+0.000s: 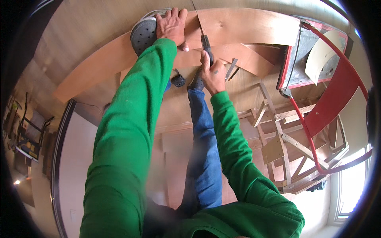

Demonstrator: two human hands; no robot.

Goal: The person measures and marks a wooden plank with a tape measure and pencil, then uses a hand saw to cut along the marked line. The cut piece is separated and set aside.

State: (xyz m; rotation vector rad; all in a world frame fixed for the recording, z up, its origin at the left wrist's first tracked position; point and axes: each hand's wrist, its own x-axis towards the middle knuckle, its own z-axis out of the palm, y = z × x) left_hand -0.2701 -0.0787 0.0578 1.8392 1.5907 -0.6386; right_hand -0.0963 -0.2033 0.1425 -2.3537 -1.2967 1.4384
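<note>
My left hand (171, 27) lies flat with its fingers stretched on a long curved plywood strip (246, 26), next to a grey clog (143, 36) that stands on the strip. My right hand (213, 74) is closed round the black handle of a handsaw (206, 44). The saw's thin blade runs away from me, edge-on, along a dark line across the plywood. The blade's far part is too thin to make out well. Below the saw handle my other clog (196, 81) is partly hidden by the right hand.
Plywood offcuts (254, 59) lie under the strip, with a flat metal piece (231, 69) near them. A small black object (178, 80) rests on the floor. At right stand a red tubular-framed cart (313, 131) and a wooden frame (282, 137). A black-framed machine (33, 133) is far left.
</note>
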